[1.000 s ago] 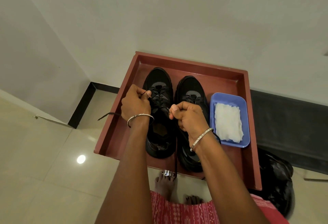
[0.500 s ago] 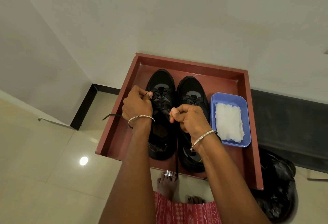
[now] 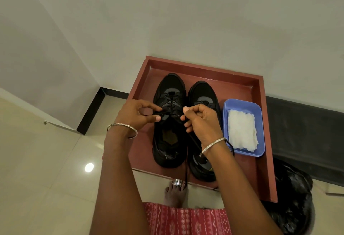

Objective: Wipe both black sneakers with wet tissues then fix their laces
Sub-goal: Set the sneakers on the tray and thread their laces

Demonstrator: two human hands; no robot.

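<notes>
Two black sneakers stand side by side, toes away from me, in a red-brown tray (image 3: 242,82). Over the left sneaker (image 3: 170,93) both hands work its black lace (image 3: 193,141). My left hand (image 3: 135,114) pinches one lace end between thumb and forefinger at the eyelets. My right hand (image 3: 201,119) pinches the other strand, which trails back under my wrist and hangs over the tray's near edge. The right sneaker (image 3: 203,93) is partly hidden by my right hand and forearm. A blue tub (image 3: 242,104) of white wet tissues (image 3: 242,132) sits to the right of the sneakers.
The tray stands against a white wall, above a tiled floor. A black plastic bag (image 3: 290,206) lies on the floor at the tray's near right corner. My bare foot (image 3: 175,193) and red patterned skirt (image 3: 186,221) are below the tray's near edge.
My left hand has shifted right, in toward the eyelets, and its fist has loosened into a thumb-and-finger pinch. The lace end that stuck out left of it is gone from there.
</notes>
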